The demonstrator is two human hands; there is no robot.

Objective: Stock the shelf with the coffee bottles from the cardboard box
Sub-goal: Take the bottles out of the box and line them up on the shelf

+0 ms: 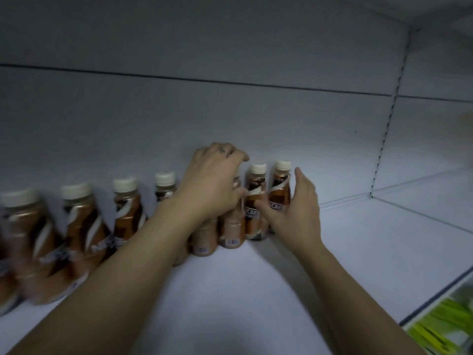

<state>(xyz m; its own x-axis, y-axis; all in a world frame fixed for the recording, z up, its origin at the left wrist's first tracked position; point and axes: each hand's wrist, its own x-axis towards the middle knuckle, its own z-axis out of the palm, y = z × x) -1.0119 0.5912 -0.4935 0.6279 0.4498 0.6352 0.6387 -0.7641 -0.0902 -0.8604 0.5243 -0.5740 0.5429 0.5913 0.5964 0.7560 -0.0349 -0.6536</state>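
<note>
A row of brown coffee bottles with cream caps (125, 208) stands along the back of the white shelf (256, 290), running from the far left to the middle. My left hand (212, 180) reaches in from above and is closed over the top of a coffee bottle (231, 229) in the middle of the row, hiding its cap. My right hand (299, 208) is open with fingers spread, against the front and right side of the last two bottles (280, 193), with its index finger touching one label. The cardboard box is not in view.
The shelf's bare white surface stretches right of the bottles to a slotted upright (384, 139), with another shelf bay beyond it. Green packaged goods (440, 326) lie on a lower shelf at the bottom right. The shelf's back panel stands close behind the bottles.
</note>
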